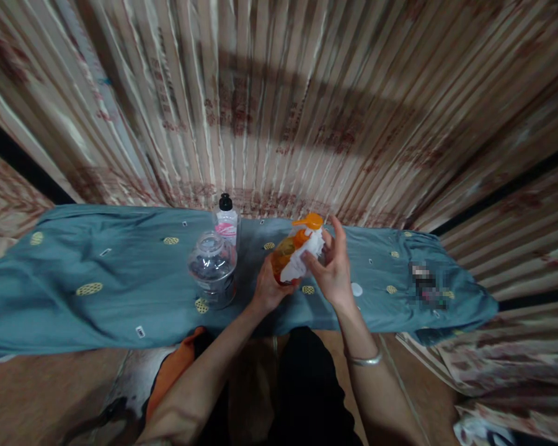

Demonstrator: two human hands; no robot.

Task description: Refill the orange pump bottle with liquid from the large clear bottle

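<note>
Orange liquid fills the pump bottle [292, 255] that I hold tilted over the blue-green cloth [97, 272], just past the table's near edge at my twelve o'clock. My left hand [268, 290] is closed around its base from below; my right hand [331, 272] wraps the white-labelled side, fingers curled shut on it, thumb up near the orange pump head [309, 221]. I judge it moderately heavy with liquid, its plastic wall stiff but smooth and possibly slick, so the body is the safer hold; the thin pump spout looks likely to snap or turn if gripped. At my eleven o'clock stands a clear glass jar [212, 267], well apart from the bottle, with a small black-capped bottle [226, 223] just behind it. My hands hide the bottle's lower half and its label text; a blurred patch at two o'clock cannot be made out.
</note>
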